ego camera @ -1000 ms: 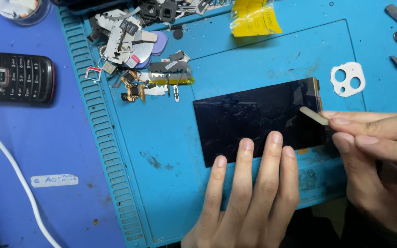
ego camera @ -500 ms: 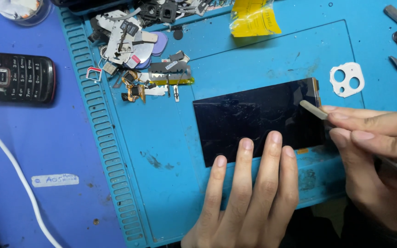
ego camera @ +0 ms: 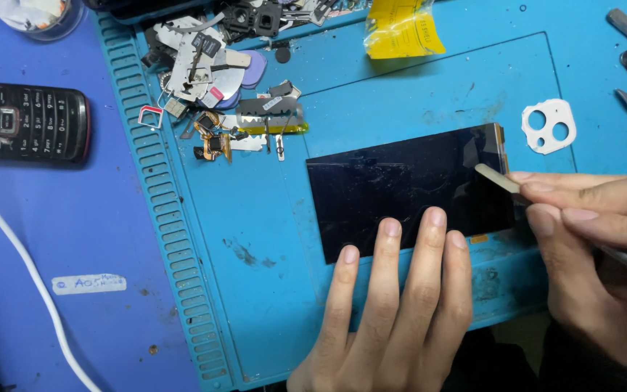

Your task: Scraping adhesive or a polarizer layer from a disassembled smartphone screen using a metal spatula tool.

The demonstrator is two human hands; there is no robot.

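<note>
Black glass, the phone screen point(ego camera: 408, 190) is lying flat mid-frame on the blue mat point(ego camera: 270, 239). Left hand point(ego camera: 393, 305) is pressing it down, fingers spread. Right hand point(ego camera: 596, 232) is pinching a thin prying tool point(ego camera: 498, 178) at the screen's right edge; seemingly just starting. Its handle is running out of frame.
</note>
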